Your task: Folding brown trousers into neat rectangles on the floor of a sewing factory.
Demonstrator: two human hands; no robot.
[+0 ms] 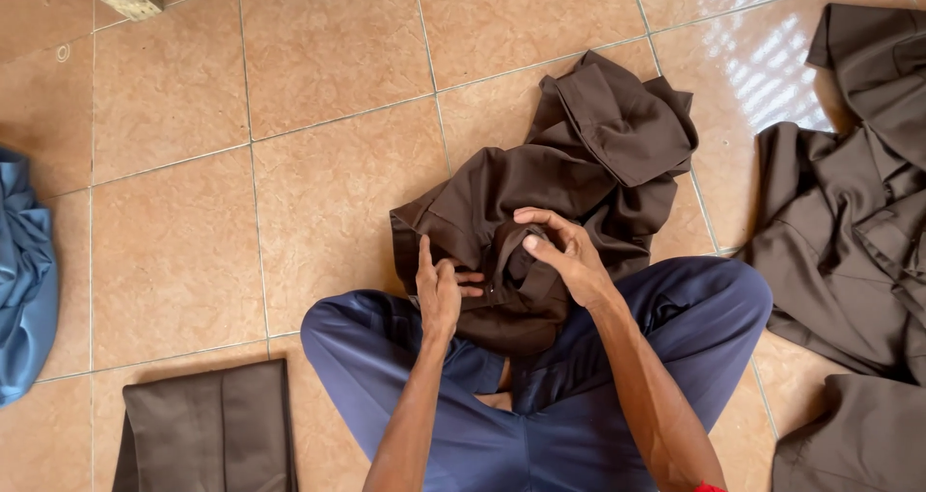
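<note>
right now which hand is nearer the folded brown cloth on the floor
Left. The left hand is above the folded brown cloth, on its side; the right hand is farther off, across the lap.

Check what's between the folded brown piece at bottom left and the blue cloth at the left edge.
Only bare floor tile: the head view shows a strip of it between the folded brown piece and the blue cloth.
</note>
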